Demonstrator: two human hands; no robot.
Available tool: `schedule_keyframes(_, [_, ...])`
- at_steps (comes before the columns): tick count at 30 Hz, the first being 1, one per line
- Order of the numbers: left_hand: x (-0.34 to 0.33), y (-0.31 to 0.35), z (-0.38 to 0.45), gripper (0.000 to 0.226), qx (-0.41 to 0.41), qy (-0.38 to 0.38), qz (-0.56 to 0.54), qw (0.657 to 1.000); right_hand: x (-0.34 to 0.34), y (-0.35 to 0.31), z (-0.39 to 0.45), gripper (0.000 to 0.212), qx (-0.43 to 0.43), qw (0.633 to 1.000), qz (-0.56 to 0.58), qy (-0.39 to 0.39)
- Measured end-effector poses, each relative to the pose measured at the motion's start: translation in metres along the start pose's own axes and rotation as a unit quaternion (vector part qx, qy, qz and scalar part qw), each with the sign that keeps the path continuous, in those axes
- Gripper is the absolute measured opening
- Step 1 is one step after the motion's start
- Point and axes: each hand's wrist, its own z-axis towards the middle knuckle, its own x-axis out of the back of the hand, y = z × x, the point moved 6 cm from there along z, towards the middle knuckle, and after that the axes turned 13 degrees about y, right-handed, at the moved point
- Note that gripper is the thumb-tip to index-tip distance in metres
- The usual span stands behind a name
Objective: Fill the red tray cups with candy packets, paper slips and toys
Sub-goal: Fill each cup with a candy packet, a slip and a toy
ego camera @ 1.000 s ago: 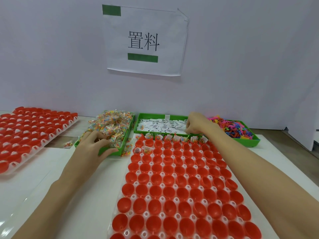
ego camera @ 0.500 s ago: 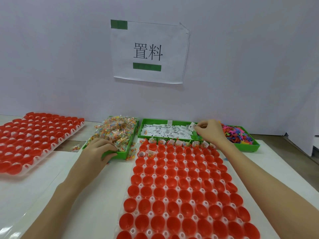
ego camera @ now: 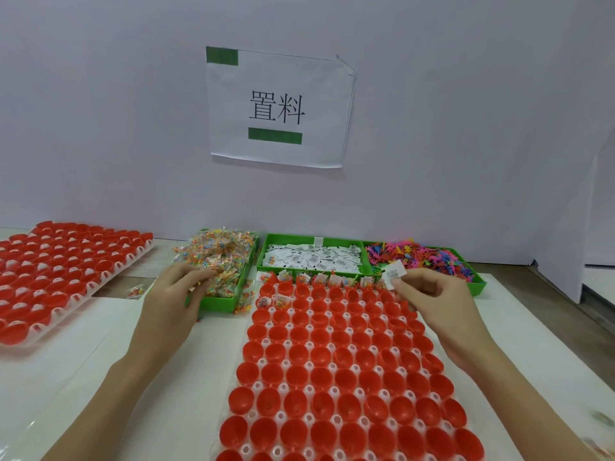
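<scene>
Right hand (ego camera: 429, 294) pinches a paper slip (ego camera: 394, 274) between thumb and fingertips, a narrow grip, holding it above the far right corner of the red tray (ego camera: 332, 377), likely ready to drop into a cup. The slip stands nearly upright, long axis tilted slightly. Left hand (ego camera: 176, 291) rests on the candy packets (ego camera: 216, 257), fingers curled among them; whether it holds one, I cannot tell.

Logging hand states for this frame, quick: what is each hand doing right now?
Left hand: fingers curled into the candy packets in their green bin; a firm grip cannot be told.
Right hand: pinches a paper slip above the red tray.
</scene>
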Motion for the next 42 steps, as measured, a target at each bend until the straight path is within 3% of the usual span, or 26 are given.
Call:
schedule_keyframes(3, [0.008, 0.024, 0.004, 0.022, -0.012, 0.054, -0.019, 0.998, -0.001, 0.006, -0.02, 0.008, -0.037, 0.999, 0.035, -0.002])
schedule_keyframes(6, [0.006, 0.058, 0.004, 0.029, 0.092, 0.045, -0.147, 0.984, -0.007, -0.001, -0.034, 0.013, -0.037, 0.998, 0.043, -0.034])
schedule_keyframes(7, [0.003, 0.07, 0.001, 0.03, 0.151, 0.024, -0.208, 0.966, -0.009, -0.006, -0.038, 0.015, -0.027, 0.998, 0.045, -0.047])
schedule_keyframes(9, [-0.007, 0.095, -0.01, 0.025, 0.273, -0.044, -0.349, 0.895, -0.012, -0.015, -0.046, 0.016, -0.013, 0.997, 0.05, -0.06])
schedule_keyframes(11, [-0.013, 0.116, -0.02, 0.017, 0.341, -0.096, -0.428, 0.832, -0.014, -0.018, -0.053, 0.015, -0.004, 0.997, 0.045, -0.065])
schedule_keyframes(14, [-0.013, 0.133, -0.028, 0.011, 0.382, -0.143, -0.451, 0.794, -0.02, -0.017, -0.061, 0.014, 0.0, 0.997, 0.027, -0.078])
schedule_keyframes(19, [-0.011, 0.141, -0.028, 0.01, 0.379, -0.176, -0.446, 0.791, -0.029, -0.02, -0.069, 0.017, 0.018, 0.994, 0.007, -0.109])
schedule_keyframes(24, [-0.008, 0.156, -0.028, 0.005, 0.295, -0.239, -0.442, 0.813, -0.04, -0.03, -0.083, 0.013, 0.085, 0.981, -0.065, -0.164])
schedule_keyframes(30, [-0.009, 0.151, -0.03, 0.007, 0.299, -0.235, -0.394, 0.837, -0.045, -0.034, -0.091, 0.018, 0.112, 0.974, -0.081, -0.178])
schedule_keyframes(36, [-0.007, 0.135, -0.026, 0.016, 0.375, -0.168, -0.413, 0.813, -0.036, -0.036, -0.078, 0.019, 0.106, 0.98, -0.073, -0.151])
schedule_keyframes(42, [-0.011, 0.118, -0.025, 0.029, 0.429, -0.164, -0.428, 0.778, -0.035, -0.033, -0.005, 0.007, 0.09, 0.985, -0.126, -0.074])
